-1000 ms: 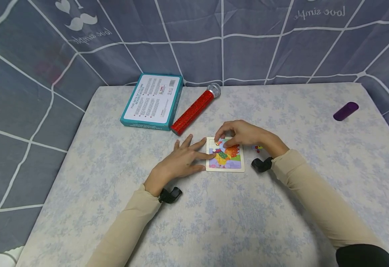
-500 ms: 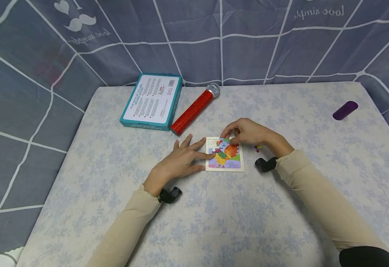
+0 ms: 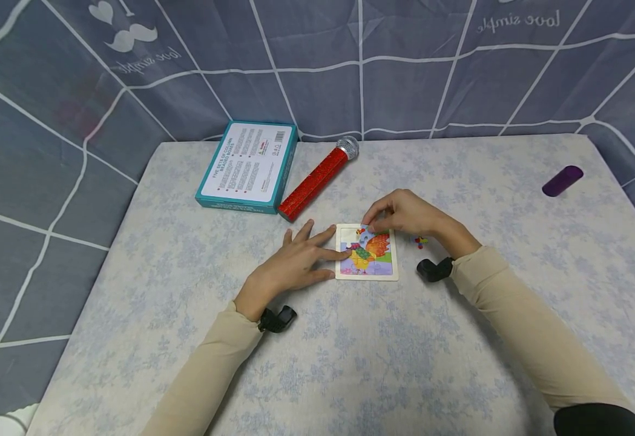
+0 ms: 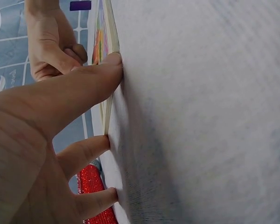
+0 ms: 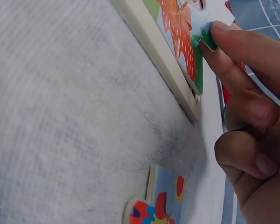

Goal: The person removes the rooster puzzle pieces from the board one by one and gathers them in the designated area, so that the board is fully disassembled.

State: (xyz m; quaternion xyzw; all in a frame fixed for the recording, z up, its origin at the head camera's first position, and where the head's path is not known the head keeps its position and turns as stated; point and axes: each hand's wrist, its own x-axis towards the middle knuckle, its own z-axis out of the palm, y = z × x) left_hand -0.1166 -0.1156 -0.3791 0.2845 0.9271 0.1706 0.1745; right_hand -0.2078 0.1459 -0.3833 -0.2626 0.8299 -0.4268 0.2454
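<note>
A small picture puzzle in a pale wooden frame (image 3: pixel 368 278) lies mid-table, with a colourful bird in its picture. My left hand (image 3: pixel 295 263) is spread at the frame's left side, index finger reaching over the picture and thumb against the edge in the left wrist view. At the puzzle's far edge, my right hand (image 3: pixel 407 215) pinches a light-blue and green puzzle piece (image 5: pixel 203 31) between thumb and index finger; its other fingers are curled. Part of the puzzle's upper right is hidden under this hand. One loose puzzle piece (image 5: pixel 167 198) lies right of the frame.
Behind the puzzle a red glittery microphone (image 3: pixel 314 184) lies slanted beside a teal-edged box (image 3: pixel 249 160). A purple cylinder (image 3: pixel 562 181) lies at the far right. Grey checked curtain (image 3: pixel 317 97) hangs along the table's back and left.
My right hand has shifted right and slightly away along the puzzle's far edge. Light blue shows at its fingertips where green showed half a second ago. My left hand stays put.
</note>
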